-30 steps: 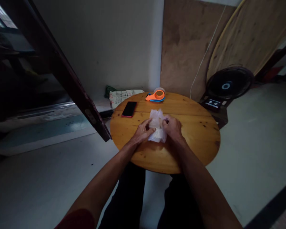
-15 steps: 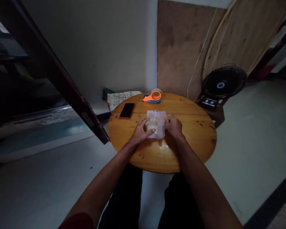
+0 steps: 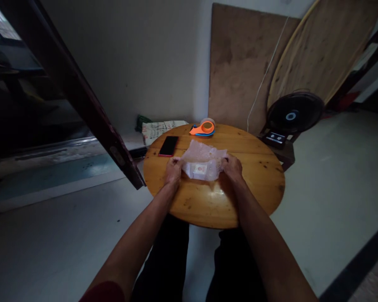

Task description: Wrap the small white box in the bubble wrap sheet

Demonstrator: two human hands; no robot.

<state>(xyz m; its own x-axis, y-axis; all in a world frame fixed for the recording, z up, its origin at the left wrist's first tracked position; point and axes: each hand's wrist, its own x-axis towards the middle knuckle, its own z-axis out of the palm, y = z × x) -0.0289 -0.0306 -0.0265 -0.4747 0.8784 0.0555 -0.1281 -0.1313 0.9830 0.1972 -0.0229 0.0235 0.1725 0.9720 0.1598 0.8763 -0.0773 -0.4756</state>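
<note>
On the round wooden table (image 3: 208, 205) lies a sheet of clear, pinkish bubble wrap (image 3: 201, 152), partly unfolded. A small white box (image 3: 199, 170) with a printed mark shows at its near side; whether a layer of wrap covers it I cannot tell. My left hand (image 3: 174, 171) pinches the left edge of the wrap. At the right edge, my right hand (image 3: 232, 166) grips the wrap between thumb and fingers. Both hands rest low over the tabletop.
An orange and blue tape dispenser (image 3: 204, 127) stands at the table's far edge. A black phone with a red rim (image 3: 169, 146) lies at the back left. Beyond the table on the right is a black fan (image 3: 294, 115). A dark door frame (image 3: 110, 142) rises on the left.
The wrap has opened out wider, and its far flap now spreads away from me, showing the white box. My left hand has moved from on top of the bundle to its left edge.
</note>
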